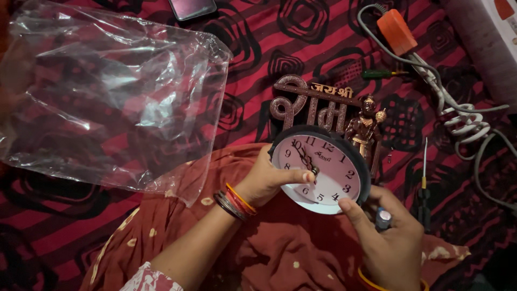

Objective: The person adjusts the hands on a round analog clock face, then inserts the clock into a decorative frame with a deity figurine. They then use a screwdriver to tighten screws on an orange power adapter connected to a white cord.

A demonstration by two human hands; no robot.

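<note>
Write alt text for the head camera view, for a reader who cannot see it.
Two bare hands hold a round clock with a pale face: the left hand touches its hands, the right hand grips its lower edge. Behind it stands a brown figurine plaque; a clear plastic bag lies on the red patterned cloth.

— where are your hands right now?

— my left hand (266,180) comes in from the lower left, forearm bare, bangles at the wrist. the fingers curl, thumb stretched out flat to the right.

— and the other one?

— my right hand (390,237) rises from the bottom edge, back turned up to me, thumb pointing up and left, fingers folded closed. the two hands sit near each other, not touching.
</note>
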